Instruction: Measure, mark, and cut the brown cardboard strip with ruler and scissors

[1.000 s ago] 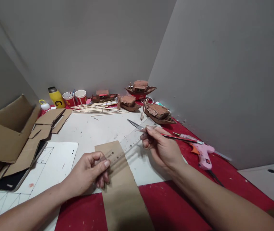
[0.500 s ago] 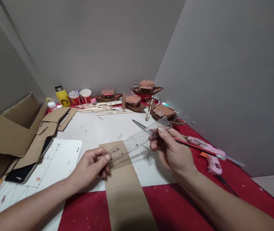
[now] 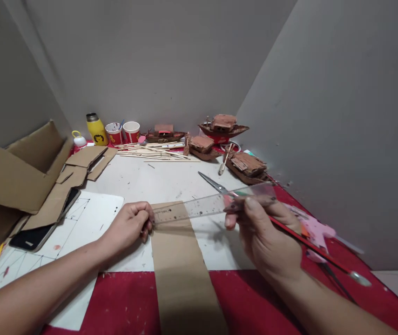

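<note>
A clear plastic ruler [image 3: 199, 207] spans between my two hands, just above the far end of a long brown cardboard strip [image 3: 181, 270]. My left hand [image 3: 129, 225] pinches the ruler's left end at the strip's left edge. My right hand [image 3: 265, 230] is closed on the ruler's right end and also holds a thin red pencil [image 3: 310, 246] that sticks out to the right. The strip lies lengthwise toward me on a white board [image 3: 160, 181] and the red table [image 3: 122, 302].
Scissors [image 3: 214, 182] lie beyond the ruler. A pink glue gun [image 3: 315, 230] rests right of my hand. Brown model boats [image 3: 247, 165], wooden sticks [image 3: 150, 151], two cups [image 3: 124, 132] and a yellow bottle [image 3: 96, 129] line the back wall. Cardboard pieces [image 3: 20, 181] and a phone [image 3: 34, 235] lie left.
The ruler turned from slanting to nearly level across the strip's far end. Both hands shifted with it, my right hand lifting its end toward the right.
</note>
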Demonstrator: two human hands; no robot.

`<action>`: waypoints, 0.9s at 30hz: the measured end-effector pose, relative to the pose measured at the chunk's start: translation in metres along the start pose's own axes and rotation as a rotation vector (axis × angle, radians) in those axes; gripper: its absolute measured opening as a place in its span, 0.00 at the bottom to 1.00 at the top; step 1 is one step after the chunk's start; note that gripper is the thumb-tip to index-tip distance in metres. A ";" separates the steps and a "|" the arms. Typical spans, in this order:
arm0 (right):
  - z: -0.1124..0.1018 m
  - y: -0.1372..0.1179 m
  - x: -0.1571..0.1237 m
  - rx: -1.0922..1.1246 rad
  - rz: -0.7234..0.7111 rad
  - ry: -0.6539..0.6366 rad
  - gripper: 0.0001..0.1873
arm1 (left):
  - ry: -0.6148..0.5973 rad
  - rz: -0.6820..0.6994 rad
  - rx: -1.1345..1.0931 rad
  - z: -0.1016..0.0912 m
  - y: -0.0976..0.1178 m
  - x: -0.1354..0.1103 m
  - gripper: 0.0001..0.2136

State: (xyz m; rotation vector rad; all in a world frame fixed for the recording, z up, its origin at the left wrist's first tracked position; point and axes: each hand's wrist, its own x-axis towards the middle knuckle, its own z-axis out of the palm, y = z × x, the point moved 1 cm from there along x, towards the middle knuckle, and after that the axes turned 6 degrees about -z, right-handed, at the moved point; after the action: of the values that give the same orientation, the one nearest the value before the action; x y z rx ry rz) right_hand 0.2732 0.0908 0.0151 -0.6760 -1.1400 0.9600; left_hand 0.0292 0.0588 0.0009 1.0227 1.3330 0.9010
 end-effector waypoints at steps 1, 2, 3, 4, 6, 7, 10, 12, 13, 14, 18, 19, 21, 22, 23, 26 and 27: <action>0.000 -0.002 -0.001 -0.003 -0.012 0.009 0.07 | 0.000 -0.006 -0.015 -0.001 0.000 0.001 0.09; 0.001 -0.003 -0.002 0.002 -0.018 0.023 0.07 | -0.001 -0.011 -0.031 -0.001 0.001 0.001 0.08; 0.001 -0.003 -0.001 0.012 -0.020 0.042 0.07 | -0.002 -0.018 -0.045 -0.001 0.001 0.001 0.08; 0.001 -0.004 0.000 0.022 -0.013 0.060 0.08 | -0.007 -0.026 -0.061 0.000 0.002 0.000 0.08; 0.001 -0.002 0.002 0.035 0.015 0.087 0.08 | -0.037 -0.038 -0.105 0.001 0.003 -0.002 0.09; 0.001 -0.001 0.003 0.036 0.029 0.092 0.09 | -0.061 -0.038 -0.126 0.002 0.003 -0.004 0.09; 0.000 0.002 0.005 0.030 0.058 0.084 0.09 | -0.103 0.004 -0.141 0.005 0.003 -0.008 0.10; -0.001 0.003 0.004 0.022 0.064 0.066 0.09 | -0.093 0.030 -0.101 0.007 0.003 -0.010 0.12; -0.001 0.003 0.002 0.016 0.069 0.054 0.09 | -0.084 0.033 -0.077 0.008 0.003 -0.011 0.12; -0.001 0.004 0.001 0.010 0.074 0.042 0.08 | -0.077 0.032 -0.055 0.008 0.003 -0.011 0.13; -0.001 0.004 -0.004 -0.002 0.090 0.017 0.07 | -0.086 0.009 -0.005 0.009 0.002 -0.011 0.15; -0.001 0.005 -0.003 -0.005 0.092 0.019 0.07 | -0.103 0.005 -0.008 0.009 0.002 -0.011 0.15; -0.001 0.006 -0.001 0.000 0.104 0.035 0.08 | -0.150 0.002 -0.026 0.009 0.001 -0.010 0.15; -0.001 0.007 0.001 0.009 0.116 0.048 0.09 | -0.168 0.006 -0.043 0.008 0.001 -0.009 0.15; -0.001 0.007 0.004 0.021 0.134 0.063 0.10 | -0.177 0.014 -0.065 0.008 0.000 -0.008 0.14; -0.002 0.009 0.012 0.057 0.198 0.128 0.14 | -0.185 0.017 -0.131 0.007 0.000 -0.006 0.13; -0.002 0.009 0.014 0.061 0.217 0.152 0.15 | -0.175 0.011 -0.130 0.006 0.000 -0.005 0.14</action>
State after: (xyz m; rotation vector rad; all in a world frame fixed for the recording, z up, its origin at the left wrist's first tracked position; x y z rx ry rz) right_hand 0.2737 0.1075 0.0130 -0.8209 -0.9130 1.1030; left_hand 0.0349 0.0534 0.0025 0.9853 1.1097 0.8741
